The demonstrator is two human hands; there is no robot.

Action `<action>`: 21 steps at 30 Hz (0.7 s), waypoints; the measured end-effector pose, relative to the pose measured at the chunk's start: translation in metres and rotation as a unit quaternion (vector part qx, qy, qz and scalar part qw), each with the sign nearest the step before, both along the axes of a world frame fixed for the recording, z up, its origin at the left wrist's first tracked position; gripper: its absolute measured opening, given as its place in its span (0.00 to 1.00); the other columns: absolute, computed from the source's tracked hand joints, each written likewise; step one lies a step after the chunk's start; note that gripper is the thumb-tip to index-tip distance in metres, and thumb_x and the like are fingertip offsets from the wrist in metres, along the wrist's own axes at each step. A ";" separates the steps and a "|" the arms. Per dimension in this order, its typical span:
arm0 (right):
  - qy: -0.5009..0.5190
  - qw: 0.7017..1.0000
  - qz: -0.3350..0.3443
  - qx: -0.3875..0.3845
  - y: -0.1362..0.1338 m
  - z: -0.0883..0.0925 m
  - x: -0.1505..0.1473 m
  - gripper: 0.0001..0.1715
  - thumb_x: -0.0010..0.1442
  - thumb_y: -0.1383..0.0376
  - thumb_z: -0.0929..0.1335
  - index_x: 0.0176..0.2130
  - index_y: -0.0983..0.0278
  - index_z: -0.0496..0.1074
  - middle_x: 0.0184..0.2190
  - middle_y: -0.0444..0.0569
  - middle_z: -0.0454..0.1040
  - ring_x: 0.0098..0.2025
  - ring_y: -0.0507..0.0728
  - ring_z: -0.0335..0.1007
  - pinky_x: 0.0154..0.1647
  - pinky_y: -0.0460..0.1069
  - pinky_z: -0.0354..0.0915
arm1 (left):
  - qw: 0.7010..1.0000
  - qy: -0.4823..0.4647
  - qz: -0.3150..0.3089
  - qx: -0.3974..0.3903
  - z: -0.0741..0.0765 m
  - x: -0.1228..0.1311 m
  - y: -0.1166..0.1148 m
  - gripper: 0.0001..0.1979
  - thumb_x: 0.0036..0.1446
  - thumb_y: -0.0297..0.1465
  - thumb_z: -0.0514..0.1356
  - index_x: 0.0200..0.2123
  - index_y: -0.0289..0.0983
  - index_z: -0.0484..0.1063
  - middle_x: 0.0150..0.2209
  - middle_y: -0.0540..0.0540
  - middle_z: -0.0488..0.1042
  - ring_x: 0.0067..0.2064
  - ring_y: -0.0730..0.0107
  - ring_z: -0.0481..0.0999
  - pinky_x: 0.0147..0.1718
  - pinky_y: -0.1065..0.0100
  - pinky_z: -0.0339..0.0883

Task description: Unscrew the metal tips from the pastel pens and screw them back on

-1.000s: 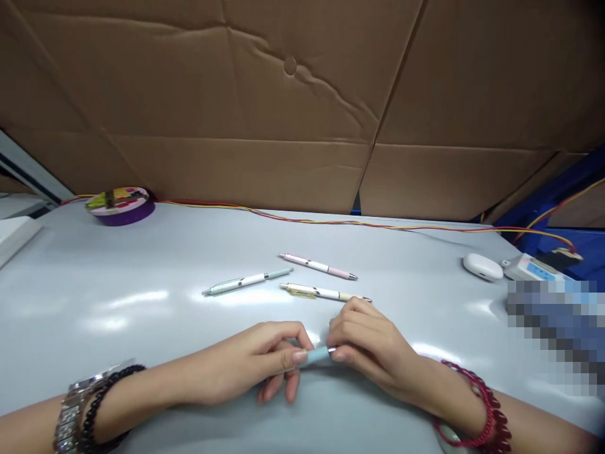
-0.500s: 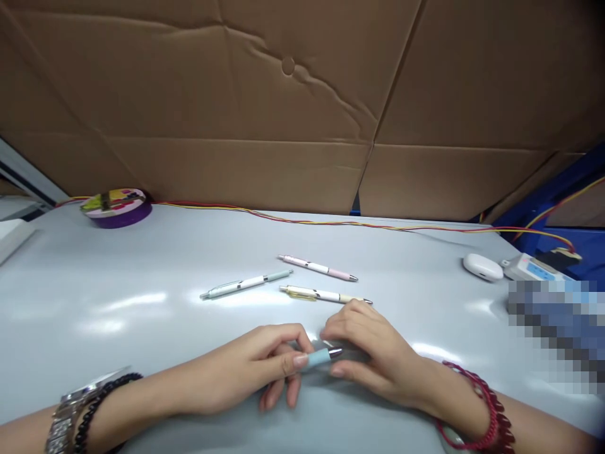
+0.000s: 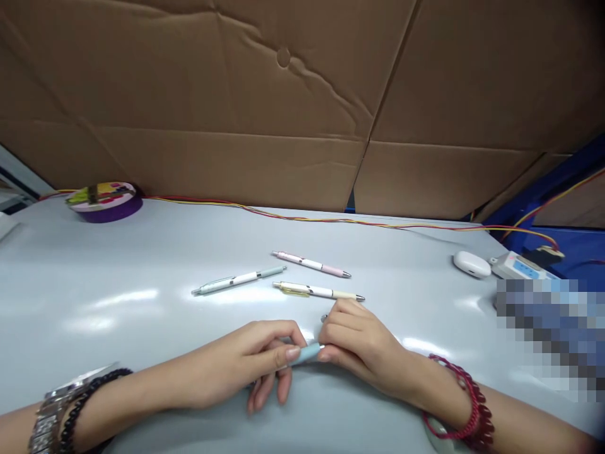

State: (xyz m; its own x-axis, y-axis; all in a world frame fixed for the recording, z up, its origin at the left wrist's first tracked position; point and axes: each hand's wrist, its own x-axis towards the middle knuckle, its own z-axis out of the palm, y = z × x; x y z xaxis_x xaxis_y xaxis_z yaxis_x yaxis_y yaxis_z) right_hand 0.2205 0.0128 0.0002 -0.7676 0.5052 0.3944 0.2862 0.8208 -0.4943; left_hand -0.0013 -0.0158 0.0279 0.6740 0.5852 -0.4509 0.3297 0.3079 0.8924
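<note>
A light blue pen [image 3: 307,354] is pinched between the thumb and fingers of my left hand [image 3: 265,359], its tip end pointing right. At that tip end my right hand [image 3: 359,343] is closed, thumb and fingers around the tip, which they mostly hide. A small dark metallic piece [image 3: 324,318] peeks out by the right hand's curled fingers; what it belongs to is hidden. Beyond the hands lie a pale green pen [image 3: 243,279], a pink pen [image 3: 312,263] and a cream-yellow pen [image 3: 316,291], the last just past my right knuckles.
A round purple tin [image 3: 106,205] sits at the table's back left. Red and yellow wires [image 3: 302,219] run along the back edge, before a cardboard wall [image 3: 212,164]. On the right are a white earbud case [image 3: 471,264] and a white power strip [image 3: 520,265].
My right hand has closed from a loose, open shape onto the tip end of the light blue pen. The whole view has shifted slightly, moving the table things a little left.
</note>
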 end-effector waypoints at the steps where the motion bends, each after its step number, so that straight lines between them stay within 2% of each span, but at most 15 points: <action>1: 0.008 1.000 0.000 -0.014 0.000 0.000 0.001 0.25 0.69 0.54 0.55 0.29 0.64 0.67 0.23 0.45 0.67 0.29 0.53 0.56 0.33 0.48 0.57 | 1.000 -0.006 0.002 0.001 0.000 -0.001 0.000 0.14 0.66 0.44 0.49 0.40 0.39 0.62 0.29 0.51 0.70 0.22 0.78 0.64 0.24 0.75 0.59; 3: 0.041 0.997 -0.023 -0.060 0.000 0.000 0.004 0.22 0.68 0.55 0.57 0.31 0.64 0.68 0.24 0.45 0.68 0.29 0.53 0.58 0.33 0.48 0.58 | 1.000 -0.026 -0.002 -0.001 0.002 -0.004 0.000 0.15 0.64 0.44 0.52 0.48 0.43 0.59 0.33 0.52 0.69 0.24 0.78 0.64 0.25 0.75 0.62; 6: 0.105 0.975 -0.116 -0.155 0.002 0.002 0.011 0.18 0.67 0.55 0.59 0.33 0.63 0.68 0.27 0.44 0.69 0.30 0.52 0.62 0.32 0.46 0.59 | 0.997 -0.077 -0.028 -0.003 0.004 -0.009 0.000 0.24 0.60 0.47 0.55 0.56 0.51 0.53 0.41 0.49 0.67 0.26 0.77 0.65 0.27 0.73 0.64; 8: 0.141 0.951 -0.176 -0.213 0.003 0.004 0.015 0.15 0.66 0.56 0.61 0.34 0.62 0.69 0.28 0.44 0.68 0.30 0.52 0.63 0.30 0.45 0.60 | 0.995 -0.083 -0.043 0.041 0.005 -0.012 0.000 0.23 0.59 0.49 0.54 0.54 0.48 0.58 0.41 0.48 0.66 0.27 0.74 0.65 0.27 0.72 0.63; 10: 0.164 0.934 -0.191 -0.254 0.003 0.005 0.018 0.14 0.65 0.56 0.62 0.34 0.61 0.69 0.29 0.44 0.69 0.30 0.52 0.64 0.30 0.45 0.61 | 0.986 -0.052 -0.050 0.152 0.002 -0.013 -0.001 0.17 0.60 0.47 0.53 0.47 0.44 0.65 0.33 0.49 0.65 0.27 0.72 0.63 0.27 0.70 0.61; 12: 0.169 0.933 -0.166 -0.273 0.001 0.006 0.019 0.13 0.64 0.55 0.63 0.35 0.61 0.70 0.29 0.44 0.70 0.31 0.52 0.64 0.32 0.45 0.61 | 0.951 -0.031 -0.059 0.302 -0.005 -0.015 -0.003 0.10 0.59 0.40 0.54 0.36 0.41 0.67 0.24 0.52 0.60 0.24 0.71 0.59 0.25 0.70 0.56; 13: 0.168 0.935 -0.145 -0.276 0.000 0.006 0.019 0.13 0.63 0.55 0.64 0.35 0.61 0.71 0.29 0.45 0.70 0.31 0.53 0.65 0.32 0.46 0.61 | 0.925 -0.036 -0.068 0.373 -0.010 -0.016 -0.004 0.06 0.56 0.37 0.54 0.31 0.41 0.64 0.21 0.53 0.56 0.21 0.71 0.57 0.22 0.69 0.52; 15: 0.165 0.943 -0.102 -0.269 -0.002 0.005 0.018 0.13 0.62 0.55 0.65 0.35 0.61 0.72 0.28 0.45 0.71 0.31 0.53 0.65 0.34 0.47 0.61 | 0.872 -0.053 -0.099 0.476 -0.018 -0.017 -0.007 0.07 0.51 0.32 0.53 0.24 0.41 0.56 0.17 0.54 0.52 0.17 0.70 0.50 0.18 0.66 0.42; 17: 0.165 0.950 -0.073 -0.255 -0.005 0.004 0.017 0.12 0.61 0.56 0.67 0.35 0.62 0.73 0.28 0.45 0.72 0.31 0.53 0.65 0.34 0.48 0.61 | 0.834 -0.051 -0.125 0.536 -0.023 -0.019 -0.011 0.09 0.49 0.33 0.51 0.22 0.41 0.50 0.14 0.53 0.52 0.15 0.68 0.48 0.17 0.64 0.39; 19: 0.163 0.955 -0.057 -0.243 -0.006 0.003 0.016 0.11 0.61 0.56 0.68 0.35 0.61 0.74 0.28 0.46 0.73 0.31 0.53 0.65 0.35 0.48 0.62 | 0.808 -0.014 -0.137 0.573 -0.022 -0.021 -0.016 0.10 0.49 0.35 0.50 0.21 0.40 0.49 0.15 0.50 0.59 0.16 0.66 0.54 0.16 0.63 0.44; 21: 0.161 0.957 -0.047 -0.237 -0.008 0.005 0.015 0.11 0.60 0.57 0.68 0.35 0.62 0.74 0.28 0.45 0.74 0.30 0.52 0.65 0.34 0.47 0.62 | 0.795 0.054 -0.151 0.585 -0.016 -0.023 -0.020 0.12 0.52 0.37 0.48 0.21 0.39 0.49 0.17 0.46 0.64 0.19 0.64 0.61 0.18 0.60 0.49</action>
State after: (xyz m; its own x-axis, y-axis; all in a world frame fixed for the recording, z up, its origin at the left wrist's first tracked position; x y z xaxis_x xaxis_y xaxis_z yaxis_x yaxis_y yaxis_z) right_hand 0.2351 0.0051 0.0048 -0.5870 0.7470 0.3123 0.1191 0.4612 -0.8793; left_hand -0.0243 -0.0358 0.0115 0.8578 0.4655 0.2179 0.3250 -0.8197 0.4717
